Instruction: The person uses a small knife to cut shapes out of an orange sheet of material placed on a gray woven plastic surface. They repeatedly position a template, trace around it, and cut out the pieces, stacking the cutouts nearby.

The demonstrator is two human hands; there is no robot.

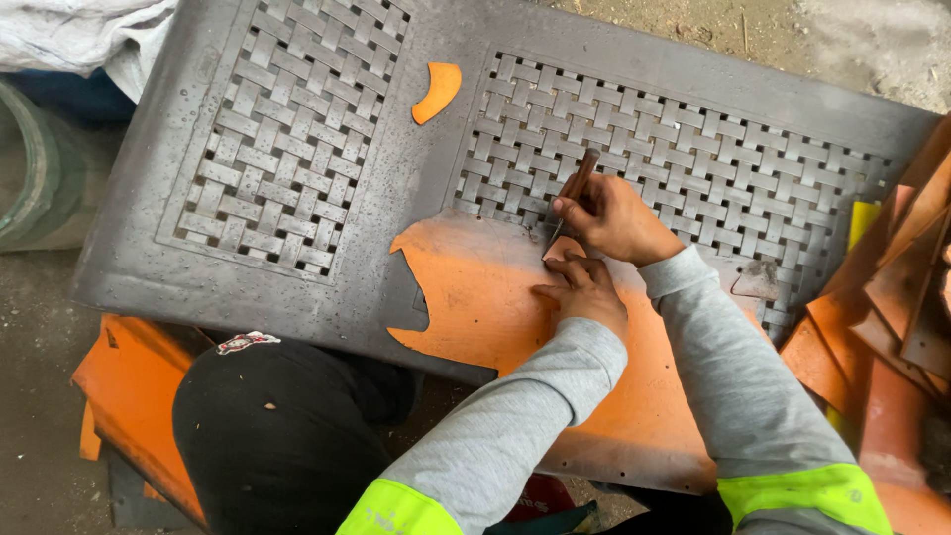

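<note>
An orange sheet (475,297) with curved cut-outs along its left edge lies on a dark grey panel (416,168) with woven lattice sections. My right hand (614,218) grips a wooden-handled knife (573,188), its blade tip down on the sheet's upper edge. My left hand (584,289) lies flat on the sheet just below the blade, fingers spread, pressing it down. Both arms wear grey sleeves with bright yellow cuffs. A small curved orange offcut (437,90) rests on the panel between the two lattice sections.
Orange and brown sheet scraps (892,317) are stacked at the right, with a yellow piece among them. My black-trousered knee (277,426) sits below the panel, over another orange sheet (129,386). White cloth (89,35) and a green round rim (30,168) lie at upper left.
</note>
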